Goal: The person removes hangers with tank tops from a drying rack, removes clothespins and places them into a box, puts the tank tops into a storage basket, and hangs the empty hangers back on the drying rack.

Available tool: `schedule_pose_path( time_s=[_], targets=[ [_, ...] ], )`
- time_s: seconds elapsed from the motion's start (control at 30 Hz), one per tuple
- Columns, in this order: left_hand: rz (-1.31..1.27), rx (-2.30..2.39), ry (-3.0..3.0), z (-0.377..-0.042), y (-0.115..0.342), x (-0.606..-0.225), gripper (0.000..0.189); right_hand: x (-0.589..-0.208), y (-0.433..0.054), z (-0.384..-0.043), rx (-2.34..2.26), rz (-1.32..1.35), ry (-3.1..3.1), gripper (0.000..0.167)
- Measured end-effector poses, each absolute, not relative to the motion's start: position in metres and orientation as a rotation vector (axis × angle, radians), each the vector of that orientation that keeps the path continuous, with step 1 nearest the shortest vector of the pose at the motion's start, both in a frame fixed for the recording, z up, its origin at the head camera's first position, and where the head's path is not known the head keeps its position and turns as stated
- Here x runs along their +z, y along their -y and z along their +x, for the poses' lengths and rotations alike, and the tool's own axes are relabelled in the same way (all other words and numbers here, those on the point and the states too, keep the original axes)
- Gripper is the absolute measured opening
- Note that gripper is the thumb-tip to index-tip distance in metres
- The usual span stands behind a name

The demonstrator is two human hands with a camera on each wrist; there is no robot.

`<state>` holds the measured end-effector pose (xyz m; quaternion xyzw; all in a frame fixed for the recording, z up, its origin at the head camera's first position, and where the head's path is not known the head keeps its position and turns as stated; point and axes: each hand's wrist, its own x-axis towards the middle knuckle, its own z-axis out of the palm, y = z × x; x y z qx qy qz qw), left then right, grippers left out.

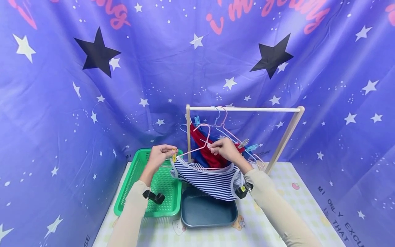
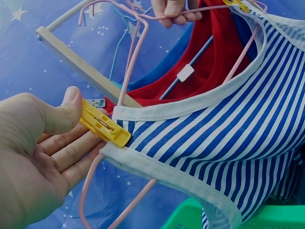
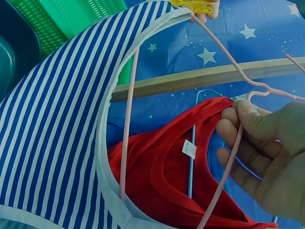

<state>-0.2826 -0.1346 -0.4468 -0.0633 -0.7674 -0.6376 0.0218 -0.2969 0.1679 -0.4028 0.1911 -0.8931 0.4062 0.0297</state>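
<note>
A blue-and-white striped tank top [image 1: 206,178] hangs on a pink hanger [image 2: 138,43]. My left hand [image 1: 158,157] pinches a yellow clothespin [image 2: 106,125] between thumb and fingers. This clothespin sits on the shirt's shoulder strap, over one arm of the hanger. On the opposite strap a second yellow clothespin [image 2: 237,5] shows in the left wrist view. With thumb and fingers, my right hand [image 3: 267,148] grips the pink hanger just below its hook. The hook is off the rail, held in front of the rack.
A wooden rack [image 1: 243,109] stands behind, with a red garment [image 3: 176,157] and blue cloth on hangers. Grey and light blue clothespins [image 1: 252,148] are clipped there. Beneath the hands are a green basket [image 1: 123,195] and a dark blue basin [image 1: 210,224] on the checked tablecloth [image 1: 277,206].
</note>
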Motion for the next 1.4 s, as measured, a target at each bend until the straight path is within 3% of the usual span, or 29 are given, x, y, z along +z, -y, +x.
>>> schedule_pose_path(
  time_s=[1.4],
  targets=[
    [-0.071, -1.989, 2.226, -0.281, 0.117, -0.445, 0.014, -0.411, -0.173, -0.291, 1.264, 0.547, 2.746, 0.009]
  ],
)
